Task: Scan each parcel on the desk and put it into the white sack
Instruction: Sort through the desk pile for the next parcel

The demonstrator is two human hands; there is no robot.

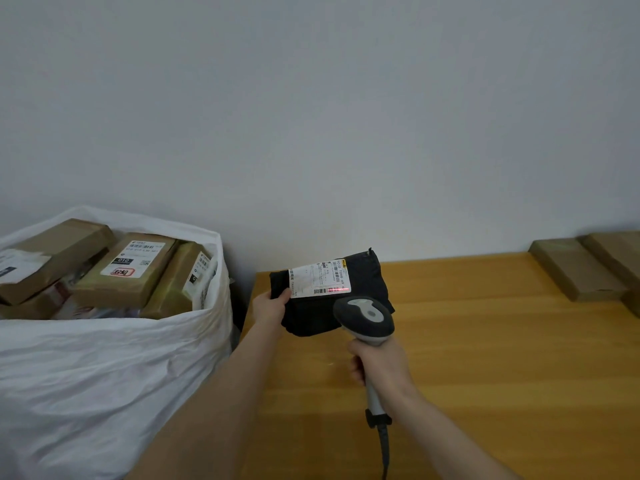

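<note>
A black soft parcel (363, 282) with a white shipping label (318, 278) is held tilted up above the desk's left end. My left hand (270, 306) grips its left edge, thumb on the front. My right hand (377, 365) grips the handle of a grey barcode scanner (365, 317), whose head points at the label. A red scan line lies across the label's lower right barcode. The white sack (104, 375) stands left of the desk, filled with several brown cardboard parcels (128, 268).
The wooden desk (485, 358) runs right from the sack. Brown flat cardboard parcels (575, 271) lie at its far right corner against the pale wall. The scanner's cable hangs down toward the front edge.
</note>
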